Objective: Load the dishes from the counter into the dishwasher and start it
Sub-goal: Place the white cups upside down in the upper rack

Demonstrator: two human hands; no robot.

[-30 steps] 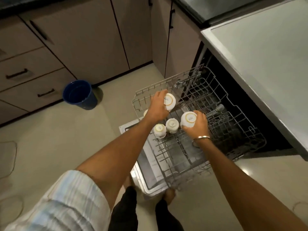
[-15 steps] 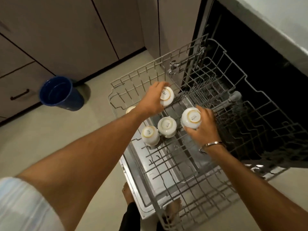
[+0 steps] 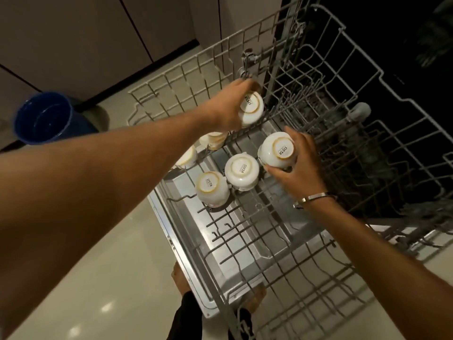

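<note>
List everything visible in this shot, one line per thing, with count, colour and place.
cups: six, white, all upside down in the rack; two free ones side by side at centre, two partly hidden under the left forearm, one in each hand
dish rack: one, grey wire, pulled out over the open door
dishwasher door: one, steel-lined, lowered flat
bucket: one, blue, on the floor at left
cabinets: beige, along the back
floor: pale tiles
bracelet: one, metal, right wrist
left hand: fingers round the far cup
right hand: fingers round the near-right cup
feet: bare, by the door's edge
</note>
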